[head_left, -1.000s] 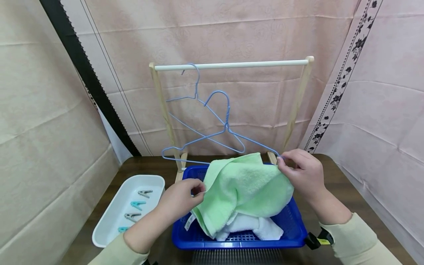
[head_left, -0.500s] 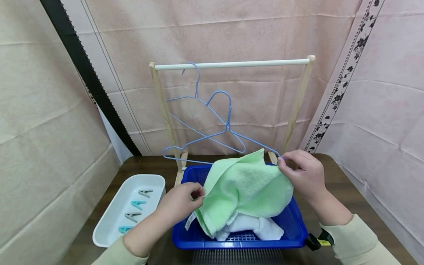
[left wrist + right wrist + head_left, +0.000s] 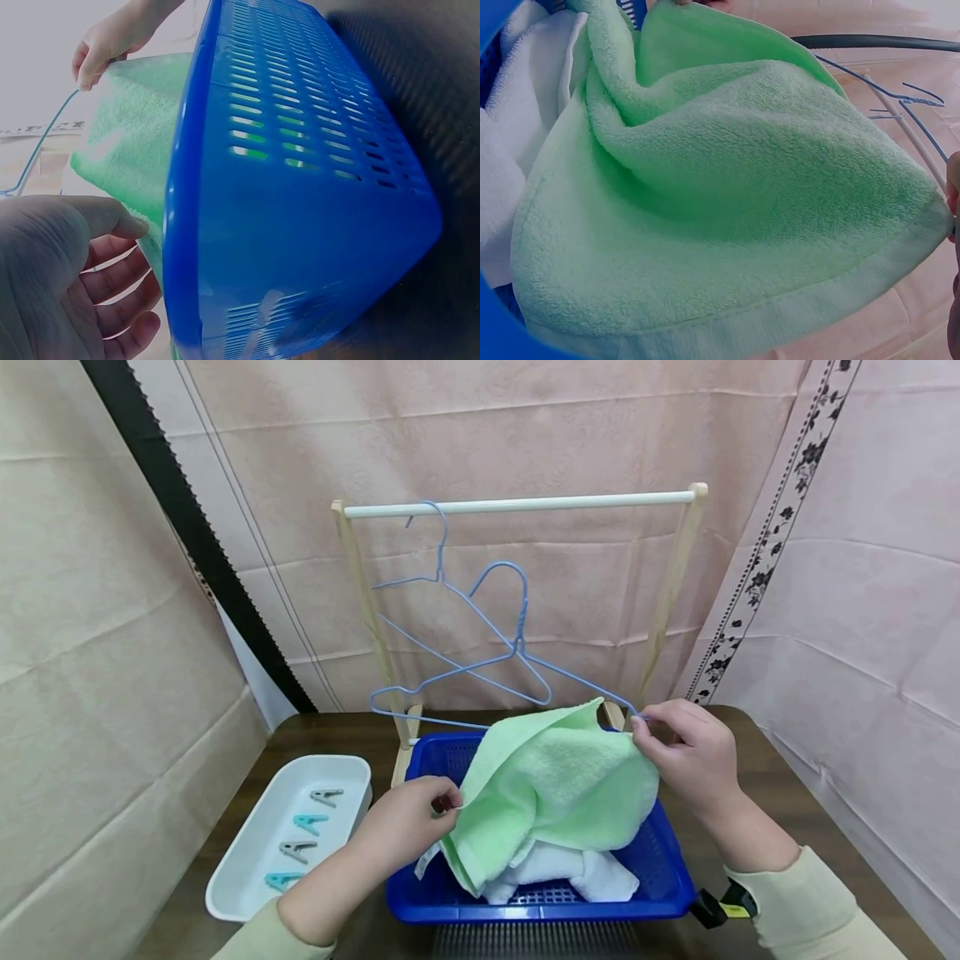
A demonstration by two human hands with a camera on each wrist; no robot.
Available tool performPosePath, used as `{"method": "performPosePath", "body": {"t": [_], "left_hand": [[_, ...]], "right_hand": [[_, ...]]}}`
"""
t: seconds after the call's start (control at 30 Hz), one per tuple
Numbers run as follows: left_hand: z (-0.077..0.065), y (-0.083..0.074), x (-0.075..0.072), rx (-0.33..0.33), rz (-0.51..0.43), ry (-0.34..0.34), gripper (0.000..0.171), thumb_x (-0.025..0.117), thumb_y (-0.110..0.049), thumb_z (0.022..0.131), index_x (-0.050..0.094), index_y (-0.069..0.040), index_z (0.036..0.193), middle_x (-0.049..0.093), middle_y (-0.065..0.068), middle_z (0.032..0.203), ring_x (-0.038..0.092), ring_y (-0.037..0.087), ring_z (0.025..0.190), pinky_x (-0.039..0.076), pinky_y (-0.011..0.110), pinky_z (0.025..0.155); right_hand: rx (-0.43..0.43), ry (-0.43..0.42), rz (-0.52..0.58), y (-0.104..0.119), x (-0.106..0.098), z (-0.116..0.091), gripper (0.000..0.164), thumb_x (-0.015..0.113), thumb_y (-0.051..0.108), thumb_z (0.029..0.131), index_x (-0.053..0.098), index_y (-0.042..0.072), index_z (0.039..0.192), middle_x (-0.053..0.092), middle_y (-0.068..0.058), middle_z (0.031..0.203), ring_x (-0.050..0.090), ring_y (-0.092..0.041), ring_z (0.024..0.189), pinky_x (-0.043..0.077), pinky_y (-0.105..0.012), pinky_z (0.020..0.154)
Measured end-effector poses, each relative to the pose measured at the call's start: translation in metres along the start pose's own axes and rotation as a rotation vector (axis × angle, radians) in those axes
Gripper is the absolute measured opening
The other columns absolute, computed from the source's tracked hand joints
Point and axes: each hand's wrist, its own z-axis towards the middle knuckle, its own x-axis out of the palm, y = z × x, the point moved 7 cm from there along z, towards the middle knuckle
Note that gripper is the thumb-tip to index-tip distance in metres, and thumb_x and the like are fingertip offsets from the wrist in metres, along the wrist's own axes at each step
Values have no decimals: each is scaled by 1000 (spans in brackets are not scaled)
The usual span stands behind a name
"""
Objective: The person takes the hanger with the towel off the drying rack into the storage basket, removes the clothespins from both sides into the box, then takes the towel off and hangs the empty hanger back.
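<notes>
A light green towel point(image 3: 570, 777) drapes over the blue basket point(image 3: 540, 912), its upper edge raised between both hands. My left hand point(image 3: 412, 814) pinches the towel's left edge between thumb and index finger; the left wrist view shows the other fingers loosely curled below. At the far side, my right hand point(image 3: 693, 752) pinches the right end of a blue wire hanger point(image 3: 521, 625) together with a corner of the towel. The hanger's lower bar passes behind the towel, where its right part is hidden. Beneath the green cloth lies a white towel point(image 3: 558, 864).
Behind the basket stands a wooden rack with a white rod point(image 3: 570, 503). A second blue hanger point(image 3: 440, 556) hangs from the rod's left part. On the table's left side, a white tray point(image 3: 258, 827) holds several clothespins point(image 3: 309, 823), grey and turquoise.
The held hanger has shifted slightly to the right. My left hand has dropped a little with the towel's edge, while a fold near the towel's top has risen into a peak. The right hand barely moves.
</notes>
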Motion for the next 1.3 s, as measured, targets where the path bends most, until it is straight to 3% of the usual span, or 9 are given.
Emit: {"method": "performPosePath", "body": {"t": [0.13,0.5,0.87,1.03,1.3], "left_hand": [[0,1,2,-7,3,4,9,71,-17,89,66,-25,88,61,-14,87,55,6,77,49,28,68],[0,1,2,-29,-33,4,12,77,-29,87,64,-28,87,61,-15,84,55,3,73,47,26,63],[2,-1,-7,-50,-38,-79,12,75,-38,88,65,-32,89,61,-18,87,58,4,81,49,28,69],[4,-8,-16,-48,-55,-130,11,75,-38,89,66,-32,92,61,-19,90,60,7,85,50,30,72],[11,-21,-27,-13,-85,-176,17,74,-38,89,67,-27,101,62,-17,95,61,7,85,51,28,71]], "right_hand": [[5,6,1,1,0,0,18,65,21,85,73,7,79,66,1,73,51,-1,68,36,-14,56],[3,8,2,1,0,0,24,63,26,88,74,7,79,67,2,73,54,-8,66,39,-18,54],[2,14,9,2,1,-1,9,67,15,81,74,8,79,67,2,74,53,-11,65,36,-14,56],[5,16,6,2,1,0,17,66,22,85,74,9,79,67,3,74,52,-12,64,36,-14,56],[-8,23,-7,4,1,2,23,62,27,88,74,9,79,67,3,74,50,0,69,37,-18,54]]}}
